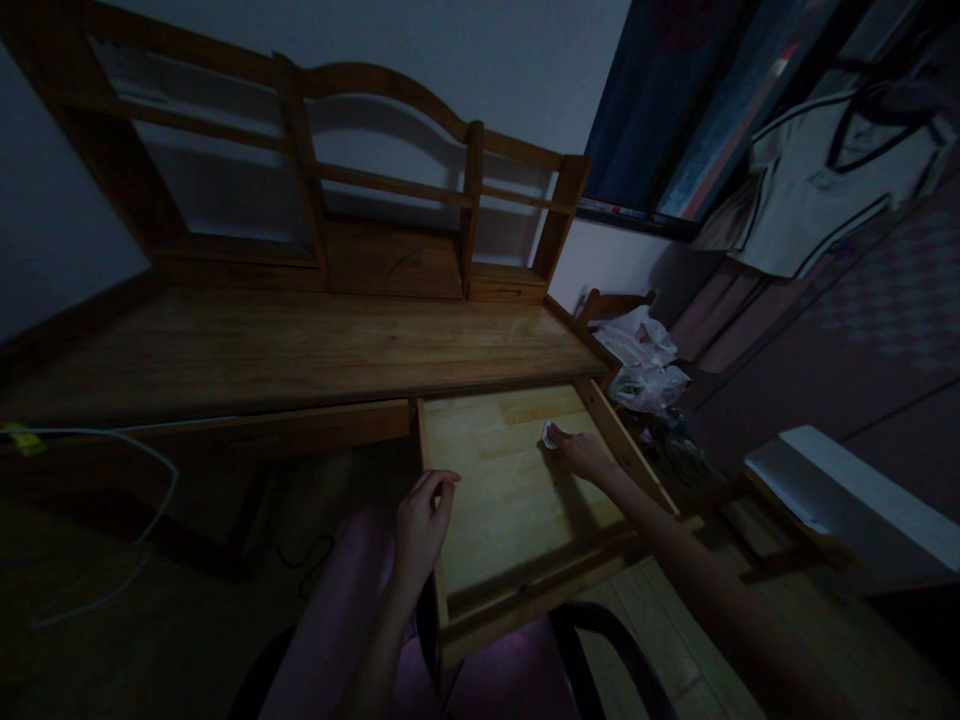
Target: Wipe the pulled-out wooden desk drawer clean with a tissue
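Observation:
My right hand [583, 455] reaches into a pulled-out wooden drawer [495, 520]. Pinched in its fingers is a small white wad that looks like a tissue [550, 434], against the pale drawer bottom. By the drawer's left side wall is my left hand [426, 515], with fingers curled and the thumb close to the fingertips. Nothing shows in the gap between them.
The drawer belongs to a wooden desk [337, 345] with a shelf hutch [382, 190] behind. White plastic bags [645, 350] are piled right of the desk. A white cable [169, 465] loops at the left. A white shirt [825, 190] hangs at upper right.

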Demonstrator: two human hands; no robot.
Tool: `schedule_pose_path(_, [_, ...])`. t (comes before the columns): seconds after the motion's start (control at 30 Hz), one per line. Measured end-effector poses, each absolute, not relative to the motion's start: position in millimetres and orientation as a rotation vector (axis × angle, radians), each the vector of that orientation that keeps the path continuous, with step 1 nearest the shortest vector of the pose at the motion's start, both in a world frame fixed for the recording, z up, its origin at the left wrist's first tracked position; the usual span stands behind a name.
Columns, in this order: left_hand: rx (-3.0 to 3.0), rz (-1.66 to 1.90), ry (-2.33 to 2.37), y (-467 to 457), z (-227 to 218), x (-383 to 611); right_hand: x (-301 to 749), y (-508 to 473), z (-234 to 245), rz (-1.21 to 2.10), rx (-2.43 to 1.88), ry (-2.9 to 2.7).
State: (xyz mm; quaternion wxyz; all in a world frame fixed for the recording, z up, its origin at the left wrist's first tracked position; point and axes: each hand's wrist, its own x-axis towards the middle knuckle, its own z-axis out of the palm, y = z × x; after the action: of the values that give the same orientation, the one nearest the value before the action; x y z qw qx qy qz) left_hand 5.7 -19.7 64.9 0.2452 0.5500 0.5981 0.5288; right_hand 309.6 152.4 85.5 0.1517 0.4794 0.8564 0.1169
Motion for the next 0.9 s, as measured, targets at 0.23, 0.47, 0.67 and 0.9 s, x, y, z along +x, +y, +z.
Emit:
schedule_pose_path(0.23, [1.518,1.452,1.624,-18.3,64.1,4.6,301.3,159.9,83.5,0.336,1.389,2.436])
schedule_pose_path(0.47, [1.523,1.448,1.636,-18.6,67.0,5.8,299.6,160.5,73.7,0.336,1.416,2.454])
schedule_pose_path(0.67, [1.503,1.426,1.632,-18.1,64.5,5.0,293.8,151.8,61.8,0.352,1.484,2.506])
schedule_pose_path(0.9, [1.512,1.443,1.633,-17.4,67.1,6.0,262.5,137.5,47.7,0.307,1.466,2.636])
